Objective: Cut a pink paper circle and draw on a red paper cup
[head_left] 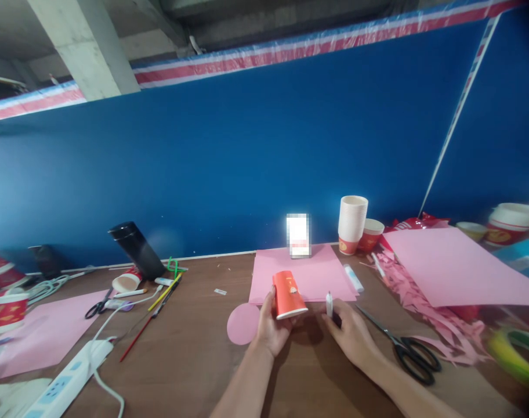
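An orange-red paper cup [287, 293] is in my left hand [275, 325], upside down and slightly tilted, its white rim facing down. My right hand [345, 328] holds a small white pen-like tool [329, 304] with its thin tip pointing up, a short way right of the cup. Behind the cup lies a pink paper sheet [264, 273]. A pink paper circle [242, 324] rests on the table just left of my left hand. Black-handled scissors [404, 348] lie right of my right hand.
A glue stick [354, 278] and a stack of white cups [352, 223] stand or lie at back right, near shredded pink paper [412, 290] and tape [517, 354]. On the left are a black bottle [138, 249], brushes [160, 302] and a power strip [68, 383].
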`<action>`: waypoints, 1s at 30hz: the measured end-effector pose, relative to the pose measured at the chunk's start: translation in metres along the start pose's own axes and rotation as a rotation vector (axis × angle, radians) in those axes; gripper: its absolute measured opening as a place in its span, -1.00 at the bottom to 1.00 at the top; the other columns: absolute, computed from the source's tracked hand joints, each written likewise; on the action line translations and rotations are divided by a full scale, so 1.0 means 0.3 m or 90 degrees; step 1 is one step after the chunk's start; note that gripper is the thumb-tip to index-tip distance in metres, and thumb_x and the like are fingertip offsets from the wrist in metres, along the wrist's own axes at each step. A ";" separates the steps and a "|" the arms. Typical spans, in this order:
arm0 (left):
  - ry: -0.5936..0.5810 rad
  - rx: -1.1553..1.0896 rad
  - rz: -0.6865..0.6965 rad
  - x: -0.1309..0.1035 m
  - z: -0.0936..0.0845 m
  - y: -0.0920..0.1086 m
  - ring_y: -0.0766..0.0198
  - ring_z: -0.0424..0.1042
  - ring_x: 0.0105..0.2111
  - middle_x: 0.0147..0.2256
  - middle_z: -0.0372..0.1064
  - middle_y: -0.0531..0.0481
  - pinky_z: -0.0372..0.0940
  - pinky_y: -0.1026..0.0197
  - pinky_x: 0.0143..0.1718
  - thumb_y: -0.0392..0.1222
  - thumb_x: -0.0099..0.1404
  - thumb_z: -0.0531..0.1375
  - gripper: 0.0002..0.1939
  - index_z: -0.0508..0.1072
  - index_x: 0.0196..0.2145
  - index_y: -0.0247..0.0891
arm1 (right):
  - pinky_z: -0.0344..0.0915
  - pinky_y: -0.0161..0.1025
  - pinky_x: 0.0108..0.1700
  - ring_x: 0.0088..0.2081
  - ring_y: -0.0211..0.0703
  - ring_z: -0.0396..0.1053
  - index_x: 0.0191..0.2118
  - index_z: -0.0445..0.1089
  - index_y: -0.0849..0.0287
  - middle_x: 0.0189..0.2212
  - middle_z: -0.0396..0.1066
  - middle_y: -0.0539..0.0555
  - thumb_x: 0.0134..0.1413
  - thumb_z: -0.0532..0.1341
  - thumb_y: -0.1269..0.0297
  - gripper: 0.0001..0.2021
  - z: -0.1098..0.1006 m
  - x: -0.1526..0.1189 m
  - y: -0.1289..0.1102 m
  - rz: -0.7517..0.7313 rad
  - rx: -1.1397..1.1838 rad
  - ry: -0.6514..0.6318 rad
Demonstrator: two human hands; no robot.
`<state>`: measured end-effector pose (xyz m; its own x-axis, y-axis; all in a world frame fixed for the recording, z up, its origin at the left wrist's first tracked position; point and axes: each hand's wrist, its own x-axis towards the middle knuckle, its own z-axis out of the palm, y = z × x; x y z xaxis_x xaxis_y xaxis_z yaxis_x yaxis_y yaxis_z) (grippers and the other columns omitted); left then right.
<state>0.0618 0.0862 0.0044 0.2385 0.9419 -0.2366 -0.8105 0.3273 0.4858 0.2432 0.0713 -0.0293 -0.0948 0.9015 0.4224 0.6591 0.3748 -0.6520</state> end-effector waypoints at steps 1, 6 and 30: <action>-0.001 -0.001 0.000 0.000 0.000 0.000 0.15 0.43 -0.31 -0.27 0.44 -0.18 0.32 0.11 -0.24 0.00 0.17 0.17 -0.60 0.38 -0.17 -0.40 | 0.25 -0.21 -0.28 -0.36 -0.11 0.33 -0.35 0.32 0.18 -0.41 0.38 0.09 0.08 0.06 0.36 -0.89 0.000 0.000 -0.001 -0.004 0.000 0.004; 0.044 0.004 -0.007 -0.003 -0.003 0.000 0.17 0.44 -0.34 -0.30 0.44 -0.15 0.33 0.14 -0.27 0.00 0.15 0.18 -0.58 0.37 -0.15 -0.39 | 0.26 -0.21 -0.28 -0.36 -0.13 0.32 -0.32 0.30 0.19 -0.42 0.35 0.09 0.16 0.04 0.30 -0.86 -0.003 0.000 -0.009 -0.036 0.005 0.056; -0.010 -0.016 -0.023 0.009 -0.007 0.007 0.13 0.41 -0.31 -0.25 0.40 -0.22 0.27 0.14 -0.31 0.06 0.18 0.12 -0.53 0.35 -0.13 -0.43 | 0.37 -0.21 -0.28 -0.31 -0.07 0.45 -0.24 0.32 0.17 -0.34 0.47 0.13 0.11 0.07 0.20 -0.81 0.034 -0.001 0.067 -0.010 -0.016 0.048</action>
<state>0.0596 0.0893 0.0030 0.2758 0.9309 -0.2396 -0.8147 0.3586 0.4558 0.2488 0.0809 -0.0491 -0.0497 0.8760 0.4798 0.6766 0.3829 -0.6290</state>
